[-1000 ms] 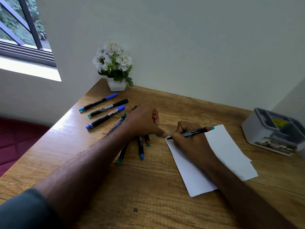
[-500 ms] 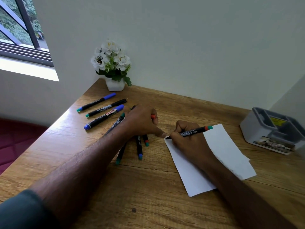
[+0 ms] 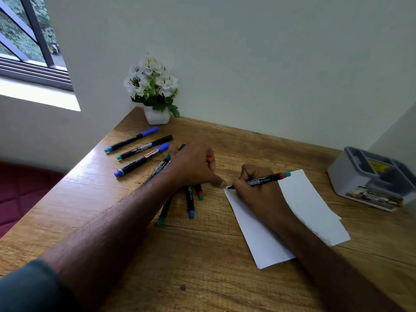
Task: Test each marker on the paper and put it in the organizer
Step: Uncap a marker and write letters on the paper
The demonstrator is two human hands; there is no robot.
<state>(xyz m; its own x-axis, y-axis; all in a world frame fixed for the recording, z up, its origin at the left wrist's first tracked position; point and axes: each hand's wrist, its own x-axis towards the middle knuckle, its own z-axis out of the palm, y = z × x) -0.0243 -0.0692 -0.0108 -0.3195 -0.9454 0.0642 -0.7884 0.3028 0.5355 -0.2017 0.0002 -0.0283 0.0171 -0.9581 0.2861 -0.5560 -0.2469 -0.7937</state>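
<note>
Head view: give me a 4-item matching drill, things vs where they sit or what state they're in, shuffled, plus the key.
Things:
1. organizer
2. flower pot
3. marker with the red and teal end
4. paper

Places or states:
A. in the far corner of the desk, against the wall
B. lying flat under the right hand
C. at the desk's right edge, no markers visible in it
D. in the right hand's grip, tip at the paper's far left corner

Pairs: 1-C, 2-A, 3-D, 4-B
</note>
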